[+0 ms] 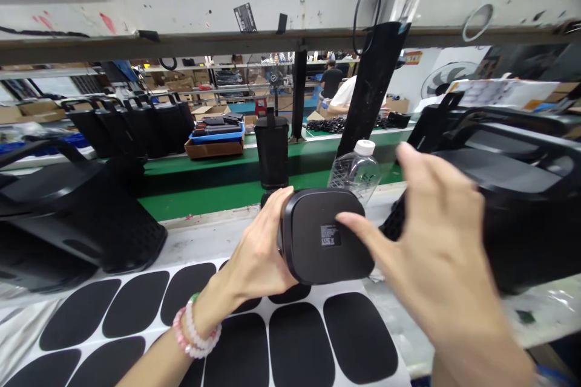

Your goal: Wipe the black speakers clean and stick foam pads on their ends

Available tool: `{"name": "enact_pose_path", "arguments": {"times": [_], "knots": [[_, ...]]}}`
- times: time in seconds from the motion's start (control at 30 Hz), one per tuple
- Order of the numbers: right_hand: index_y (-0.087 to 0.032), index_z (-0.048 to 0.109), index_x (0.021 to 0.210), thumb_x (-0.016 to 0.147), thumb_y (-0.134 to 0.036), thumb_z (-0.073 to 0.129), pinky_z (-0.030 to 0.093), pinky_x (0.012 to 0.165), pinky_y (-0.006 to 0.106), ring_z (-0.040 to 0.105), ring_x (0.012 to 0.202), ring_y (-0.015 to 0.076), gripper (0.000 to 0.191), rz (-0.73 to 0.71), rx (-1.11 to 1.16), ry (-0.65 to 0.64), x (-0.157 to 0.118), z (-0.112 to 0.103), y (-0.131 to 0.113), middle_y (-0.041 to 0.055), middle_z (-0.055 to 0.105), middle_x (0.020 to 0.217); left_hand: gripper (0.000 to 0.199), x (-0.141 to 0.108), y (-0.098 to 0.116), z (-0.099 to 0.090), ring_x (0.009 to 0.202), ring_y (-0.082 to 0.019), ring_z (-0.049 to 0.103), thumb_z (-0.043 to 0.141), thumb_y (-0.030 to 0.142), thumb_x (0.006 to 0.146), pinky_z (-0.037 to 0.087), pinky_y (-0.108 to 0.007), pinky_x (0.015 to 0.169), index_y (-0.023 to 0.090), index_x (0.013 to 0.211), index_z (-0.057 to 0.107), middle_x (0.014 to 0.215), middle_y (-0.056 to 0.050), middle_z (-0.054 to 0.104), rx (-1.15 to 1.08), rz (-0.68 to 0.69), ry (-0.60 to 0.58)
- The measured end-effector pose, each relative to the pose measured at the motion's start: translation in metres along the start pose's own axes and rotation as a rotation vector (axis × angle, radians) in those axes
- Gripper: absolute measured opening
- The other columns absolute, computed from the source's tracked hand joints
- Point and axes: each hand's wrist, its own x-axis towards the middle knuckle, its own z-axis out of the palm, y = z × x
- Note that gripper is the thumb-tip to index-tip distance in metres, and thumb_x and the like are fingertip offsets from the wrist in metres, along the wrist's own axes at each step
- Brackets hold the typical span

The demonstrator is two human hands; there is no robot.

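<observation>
My left hand (pixel 261 248) grips a black device (pixel 313 260) from its left side. Its rounded-square base is turned toward me, with a small block of pale printed text on it. The rest of its body is hidden behind the base. My right hand (pixel 436 236) is raised at the right, blurred, with its fingers apart. Its thumb tip is over the base near the print; I cannot tell whether it touches. Beneath lies a white sheet (pixel 269 344) bearing rows of black rounded-square pads (pixel 302 344).
Black housings with handles stand at the left (pixel 86 205) and right (pixel 521 205). A clear bottle (pixel 358 172) with a white cap is behind the device. Another black housing (pixel 272 151) stands on a green conveyor (pixel 218 187). A shelf beam (pixel 190 12) crosses above. People are farther back.
</observation>
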Motion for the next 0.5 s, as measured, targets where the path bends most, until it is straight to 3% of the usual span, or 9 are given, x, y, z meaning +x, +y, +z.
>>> {"name": "enact_pose_path", "arguments": {"times": [0.1, 0.2, 0.27, 0.37, 0.43, 0.5], "knots": [[-0.015, 0.016, 0.157, 0.099, -0.047, 0.038, 0.006, 0.123, 0.052, 0.020, 0.149, 0.0336, 0.070, -0.297, 0.049, -0.142, -0.010, 0.020, -0.026, 0.0135, 0.027, 0.160, 0.094, -0.004, -0.006, 0.001, 0.137, -0.039, 0.045, 0.070, 0.028, 0.076, 0.045, -0.057, 0.109, 0.018, 0.153, 0.016, 0.147, -0.023, 0.043, -0.015, 0.055, 0.036], [-0.008, 0.020, 0.155, 0.097, -0.048, 0.044, -0.001, 0.125, 0.041, 0.021, 0.150, 0.0248, 0.075, -0.508, 0.187, -0.276, -0.024, 0.033, -0.044, 0.0100, 0.029, 0.158, 0.096, -0.010, -0.014, 0.003, 0.137, -0.041, 0.044, 0.069, 0.037, 0.080, 0.046, -0.060, 0.108, 0.025, 0.155, 0.010, 0.150, -0.019, 0.043, -0.036, 0.048, 0.041], [-0.009, 0.018, 0.156, 0.097, -0.048, 0.047, 0.000, 0.125, 0.040, 0.021, 0.150, 0.0230, 0.077, -0.551, 0.243, -0.297, -0.028, 0.034, -0.042, 0.0082, 0.029, 0.158, 0.100, -0.012, -0.017, 0.004, 0.136, -0.041, 0.045, 0.072, 0.036, 0.077, 0.047, -0.058, 0.109, 0.027, 0.155, 0.010, 0.149, -0.018, 0.044, -0.026, 0.028, 0.047], [-0.017, 0.009, 0.158, 0.099, -0.045, 0.043, 0.008, 0.124, 0.049, 0.019, 0.150, 0.0266, 0.074, -0.346, 0.221, -0.251, -0.025, 0.034, -0.018, 0.0077, 0.019, 0.161, 0.103, -0.010, -0.015, 0.002, 0.135, -0.041, 0.047, 0.076, 0.029, 0.070, 0.046, -0.057, 0.109, 0.021, 0.154, 0.016, 0.148, -0.020, 0.043, -0.016, 0.038, 0.058], [-0.025, 0.008, 0.158, 0.101, -0.046, 0.037, 0.012, 0.122, 0.056, 0.017, 0.150, 0.0277, 0.067, -0.100, 0.275, -0.266, -0.024, 0.036, 0.005, 0.0052, 0.016, 0.163, 0.103, -0.008, -0.012, 0.000, 0.134, -0.040, 0.047, 0.076, 0.025, 0.066, 0.046, -0.058, 0.108, 0.016, 0.152, 0.020, 0.146, -0.024, 0.043, -0.011, 0.008, 0.053], [-0.029, 0.013, 0.157, 0.101, -0.051, 0.032, 0.012, 0.122, 0.057, 0.016, 0.151, 0.0260, 0.064, 0.178, 0.453, -0.365, -0.027, 0.038, 0.025, 0.0029, 0.017, 0.163, 0.102, -0.006, -0.010, -0.001, 0.135, -0.039, 0.047, 0.076, 0.022, 0.064, 0.046, -0.057, 0.108, 0.014, 0.150, 0.021, 0.145, -0.025, 0.044, -0.009, -0.015, 0.040]]}}
